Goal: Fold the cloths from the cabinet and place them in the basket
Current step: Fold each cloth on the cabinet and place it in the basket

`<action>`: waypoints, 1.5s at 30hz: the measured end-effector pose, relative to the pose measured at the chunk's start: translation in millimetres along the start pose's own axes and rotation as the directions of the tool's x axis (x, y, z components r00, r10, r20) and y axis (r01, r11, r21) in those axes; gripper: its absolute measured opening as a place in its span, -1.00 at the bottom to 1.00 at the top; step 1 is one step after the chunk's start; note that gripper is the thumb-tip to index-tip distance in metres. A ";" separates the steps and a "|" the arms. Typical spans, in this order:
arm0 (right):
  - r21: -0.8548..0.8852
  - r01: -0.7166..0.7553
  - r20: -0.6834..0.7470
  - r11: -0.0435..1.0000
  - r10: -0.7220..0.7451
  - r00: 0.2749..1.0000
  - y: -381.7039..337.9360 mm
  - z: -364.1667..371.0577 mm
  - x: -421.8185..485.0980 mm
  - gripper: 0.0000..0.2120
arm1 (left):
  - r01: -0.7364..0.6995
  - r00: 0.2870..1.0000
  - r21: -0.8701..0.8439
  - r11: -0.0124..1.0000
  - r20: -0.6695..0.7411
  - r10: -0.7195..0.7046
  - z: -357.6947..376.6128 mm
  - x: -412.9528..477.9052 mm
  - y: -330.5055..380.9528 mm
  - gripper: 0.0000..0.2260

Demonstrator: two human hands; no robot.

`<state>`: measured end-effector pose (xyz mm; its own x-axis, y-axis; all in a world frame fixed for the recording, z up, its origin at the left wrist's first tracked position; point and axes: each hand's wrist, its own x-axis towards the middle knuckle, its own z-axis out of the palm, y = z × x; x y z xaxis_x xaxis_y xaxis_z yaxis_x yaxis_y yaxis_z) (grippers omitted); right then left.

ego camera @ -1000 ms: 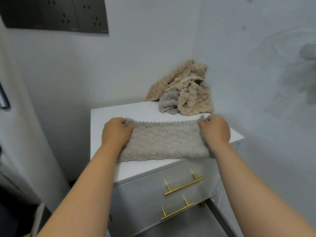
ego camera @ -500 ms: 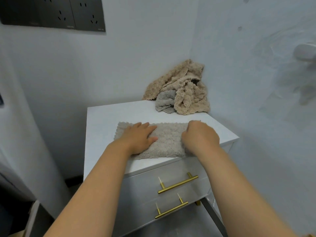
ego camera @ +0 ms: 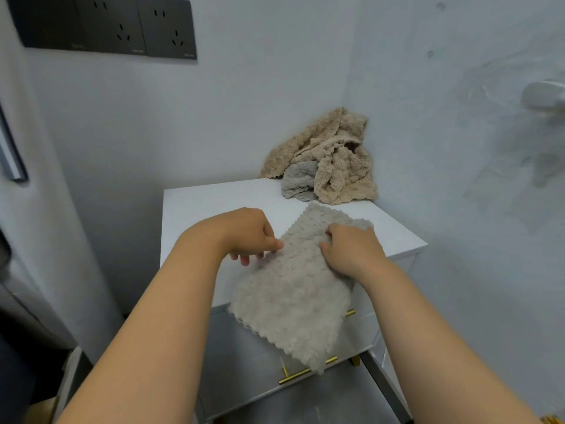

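Note:
A folded grey-beige fluffy cloth (ego camera: pixel 293 292) lies slanted across the front of the white cabinet top (ego camera: pixel 208 206), its lower end hanging over the drawer fronts. My right hand (ego camera: pixel 351 252) grips the cloth's upper right part with curled fingers. My left hand (ego camera: pixel 247 234) pinches the cloth's left edge, fingertips curled under it. At the back right corner of the cabinet top sits a crumpled heap: a tan cloth (ego camera: pixel 333 160) over a small grey cloth (ego camera: pixel 298 180). No basket is in view.
Two white walls meet right behind the cabinet. Gold drawer handles (ego camera: pixel 305 373) show below the hanging cloth. Dark wall sockets (ego camera: pixel 122 26) sit at the upper left. A white wall fitting (ego camera: pixel 544 94) juts out at the right edge.
The cloth lay flat and lengthwise under both hands; now it is turned slantwise, lifted at its upper end, and hangs over the cabinet's front edge. Both hands switched from pressing to gripping.

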<state>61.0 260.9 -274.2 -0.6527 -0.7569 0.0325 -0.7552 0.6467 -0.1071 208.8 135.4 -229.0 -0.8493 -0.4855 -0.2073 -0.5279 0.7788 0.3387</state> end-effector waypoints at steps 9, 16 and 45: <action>0.301 0.153 0.085 0.941 -0.186 0.979 8.5 9.9 5.7 -0.62 | -0.090 0.947 0.096 0.991 -0.300 0.115 35.6 30.3 -4.6 -0.67; 0.643 0.112 -0.147 0.758 -0.021 0.989 17.0 15.6 35.5 -0.74 | -0.060 0.974 0.291 0.955 -0.191 0.119 40.4 62.6 -11.3 -0.65; 0.973 -0.180 0.185 -0.143 0.018 0.983 37.3 -2.5 80.0 -0.42 | -0.095 0.961 -0.562 0.821 -0.268 -0.072 25.3 96.4 -33.0 -0.24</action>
<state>-19.6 224.7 -273.1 -0.6437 -0.7497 -0.1533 0.2839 -0.0480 -0.9576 144.3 73.0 -283.3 -0.7775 -0.6285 0.0222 -0.3509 0.4629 0.8140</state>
